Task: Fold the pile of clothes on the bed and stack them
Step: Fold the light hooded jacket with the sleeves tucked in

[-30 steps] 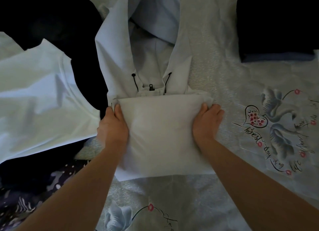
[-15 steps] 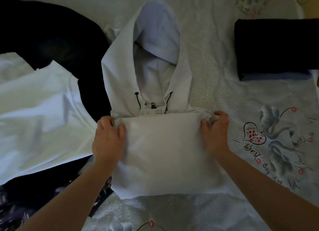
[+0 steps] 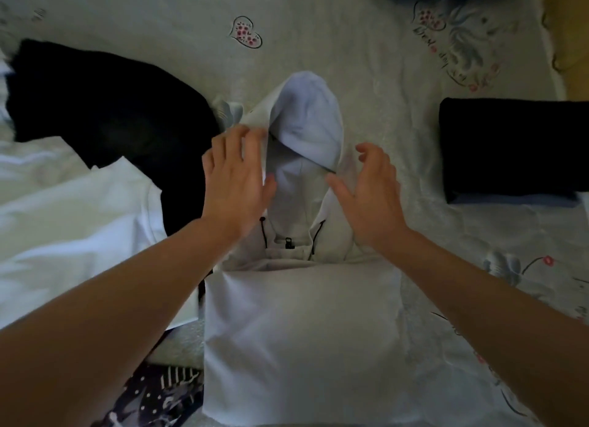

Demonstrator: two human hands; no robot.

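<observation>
**Hoodie half folded, both hands reaching for the hood**

Hoodie (image 3: 299, 337), pale and smooth, lies in the middle of the bed (image 3: 382, 60); every other place here is given relative to it. Its body is already a neat, slightly puffy rectangle, while the hood (image 3: 307, 120) sticks out beyond it, away from the person, as a rounded, soft dome with two black drawcords hanging at the neck.

The left hand (image 3: 236, 184) hovers over the hood's left edge with fingers spread and loosely bent, holding nothing; whether the fingertips touch the cloth is unclear because of motion blur. The right hand (image 3: 371, 194) is spread and cupped over the hood's right edge, also empty.

Risks, as I judge them: the hood is thick and springy, so if it is flipped down without being flattened it may pop back up or leave a lump that makes a stack lean. Pulling it unevenly could drag the folded rectangle askew. The drawcords could slip out and dangle.

Left of the hoodie lie a crumpled black garment (image 3: 105, 108) and a loose white shirt (image 3: 70, 222), both unfolded. To the right sits a dark folded stack (image 3: 513, 146), flat-topped and square-edged. The bedsheet is light, faintly textured, printed with hearts and flowers.
</observation>
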